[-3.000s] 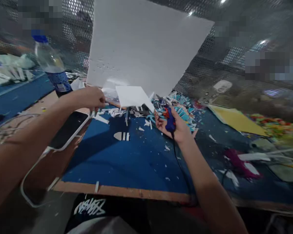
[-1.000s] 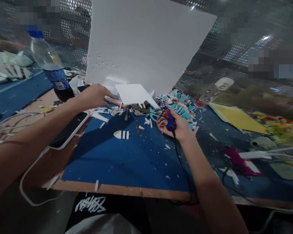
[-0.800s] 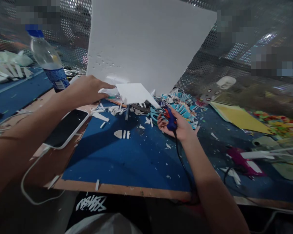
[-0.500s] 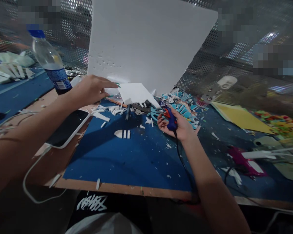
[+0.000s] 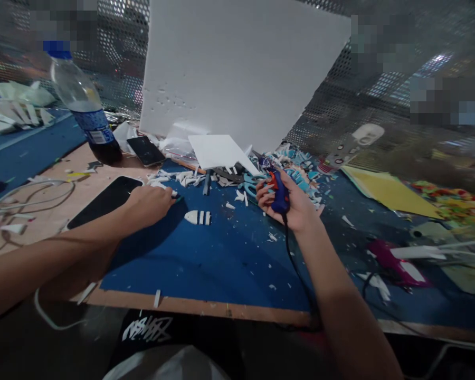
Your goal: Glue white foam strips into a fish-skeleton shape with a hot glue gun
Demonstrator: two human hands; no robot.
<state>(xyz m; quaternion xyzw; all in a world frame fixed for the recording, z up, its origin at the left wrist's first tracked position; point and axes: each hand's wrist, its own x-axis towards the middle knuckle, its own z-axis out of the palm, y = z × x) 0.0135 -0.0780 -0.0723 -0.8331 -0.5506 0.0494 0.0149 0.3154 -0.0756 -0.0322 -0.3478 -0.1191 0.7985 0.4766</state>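
Blue mat (image 5: 221,264) carries the striped white cut-out (image 5: 198,217) just beside your left hand (image 5: 146,205), fingers curled onto a white scrap (image 5: 160,185), held or not I cannot tell, so aim the glue gun (image 5: 280,194), clenched in your right hand (image 5: 296,210), away from them.

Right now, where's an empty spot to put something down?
The blue mat is mostly bare from the white striped cutout to the wooden front edge, between left hand and right hand. Crowded behind: white scraps, teal pieces, glue gun.
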